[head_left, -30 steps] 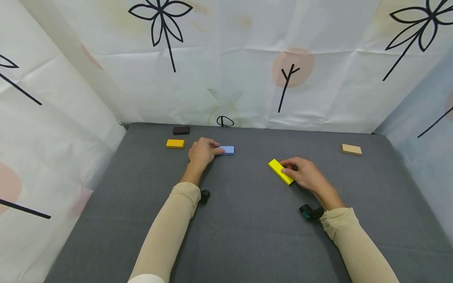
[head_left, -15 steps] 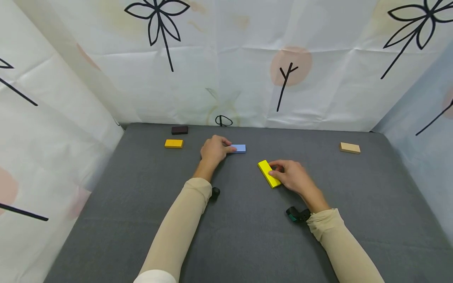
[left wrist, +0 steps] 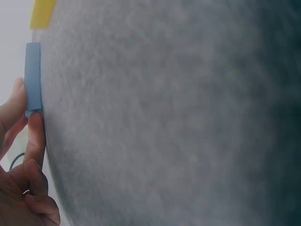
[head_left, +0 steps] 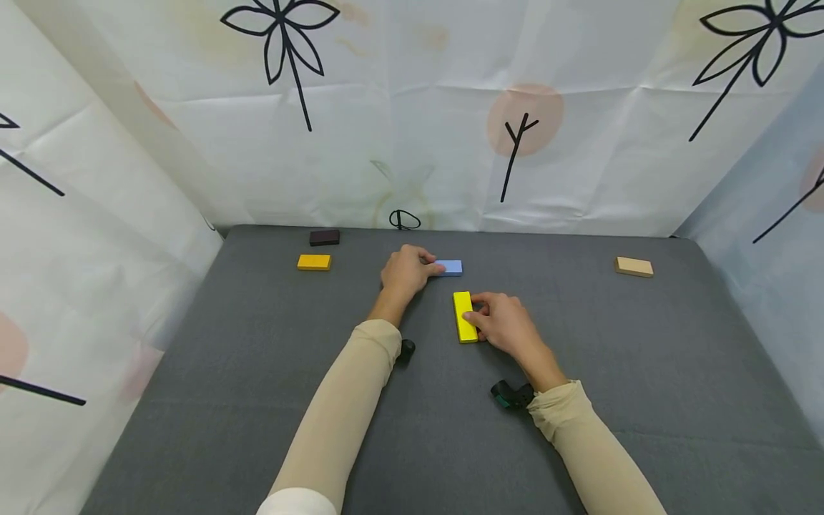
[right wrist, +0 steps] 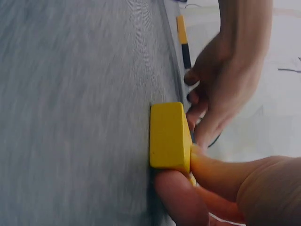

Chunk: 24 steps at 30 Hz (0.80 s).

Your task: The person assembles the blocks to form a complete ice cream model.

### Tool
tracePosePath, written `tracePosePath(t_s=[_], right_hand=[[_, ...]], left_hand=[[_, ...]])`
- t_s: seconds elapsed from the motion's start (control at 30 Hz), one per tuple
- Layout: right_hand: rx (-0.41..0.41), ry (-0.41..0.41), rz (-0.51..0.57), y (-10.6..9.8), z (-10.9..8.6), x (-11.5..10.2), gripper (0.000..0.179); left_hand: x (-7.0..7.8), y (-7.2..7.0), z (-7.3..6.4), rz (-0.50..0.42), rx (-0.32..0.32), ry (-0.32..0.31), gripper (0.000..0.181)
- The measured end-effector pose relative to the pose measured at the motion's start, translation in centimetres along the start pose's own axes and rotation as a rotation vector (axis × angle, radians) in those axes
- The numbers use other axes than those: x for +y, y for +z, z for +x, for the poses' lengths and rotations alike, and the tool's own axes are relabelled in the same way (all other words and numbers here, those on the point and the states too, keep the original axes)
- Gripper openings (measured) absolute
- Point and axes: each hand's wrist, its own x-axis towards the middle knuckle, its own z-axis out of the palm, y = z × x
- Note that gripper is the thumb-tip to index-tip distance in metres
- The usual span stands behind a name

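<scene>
Near the back of the table, my left hand (head_left: 404, 275) pinches the left end of a light blue wooden block (head_left: 453, 267), which lies flat. The left wrist view shows the thumb and a finger on either side of that blue block (left wrist: 33, 77). Closer to me, a bright yellow block (head_left: 461, 318) lies with its long side pointing away from me. My right hand (head_left: 508, 325) grips its right side between thumb and fingers. In the right wrist view the yellow block (right wrist: 167, 136) rests on the cloth, a small gap from the left hand (right wrist: 230, 80).
Left of my left hand lie an orange-yellow block (head_left: 314, 262) and, behind it, a dark brown block (head_left: 325, 237). A tan block (head_left: 634, 267) lies far right. Grey cloth covers the table (head_left: 257, 372); a patterned white curtain (head_left: 399, 129) stands along its back and sides.
My left hand has slid the blue block to the right. My right hand has brought the yellow block left and turned it from slanted to nearly straight away from me. The two blocks are closer together.
</scene>
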Motion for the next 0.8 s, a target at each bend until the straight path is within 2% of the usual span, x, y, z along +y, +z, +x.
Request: tracePosePath(t_s=[0.2,0.37,0.53,0.7,0.8], right_hand=[[0.014,0.025,0.017,0.7,0.0,-1.1,0.053],[0.042,-0.002,0.012,1.0,0.1,-1.2,0.051],[0.051,-0.047,0.050,0.4,0.5,-0.6,0.050],[0.132,-0.068,0.057,-0.9,2.3,0.0,0.054],[0.141,-0.095,0.064,-1.4,4.0,0.5,0.055]], left_hand=[[0.3,0.4,0.0,-0.049,-0.014,0.023,0.031],[0.1,0.5,0.2,-0.113,-0.045,0.046,0.031],[-0.3,0.4,0.3,-0.172,-0.077,0.060,0.034],[-0.7,0.5,0.3,-0.225,-0.109,0.077,0.036],[-0.8,0.6,0.4,-0.258,-0.114,0.079,0.036]])
